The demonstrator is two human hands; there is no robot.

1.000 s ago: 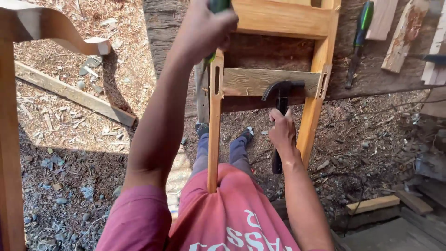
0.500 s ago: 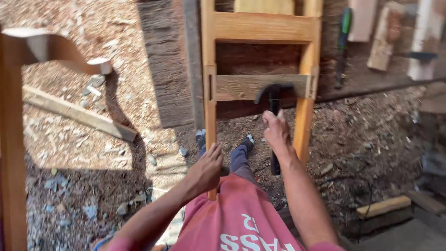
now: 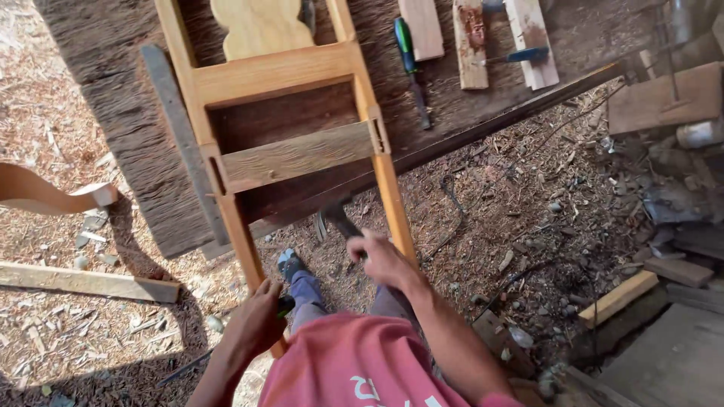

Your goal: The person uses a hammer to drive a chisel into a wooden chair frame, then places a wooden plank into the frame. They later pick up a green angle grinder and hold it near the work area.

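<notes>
Head view: lower center, the left hand (image 3: 253, 328) is gripping a leg of the wooden chair frame (image 3: 283, 143), while the right hand (image 3: 385, 260) is clasping a hammer (image 3: 339, 218) beside the other leg.

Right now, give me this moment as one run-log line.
left hand: gripping lower end of wooden frame leg | right hand: holding hammer near other leg | frame: upper part resting on workbench

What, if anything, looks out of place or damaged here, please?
Nothing stands out as damaged. The wooden frame lies tilted across the bench, half overhanging it, steadied by the left hand while the right hand holds a hammer.
</notes>
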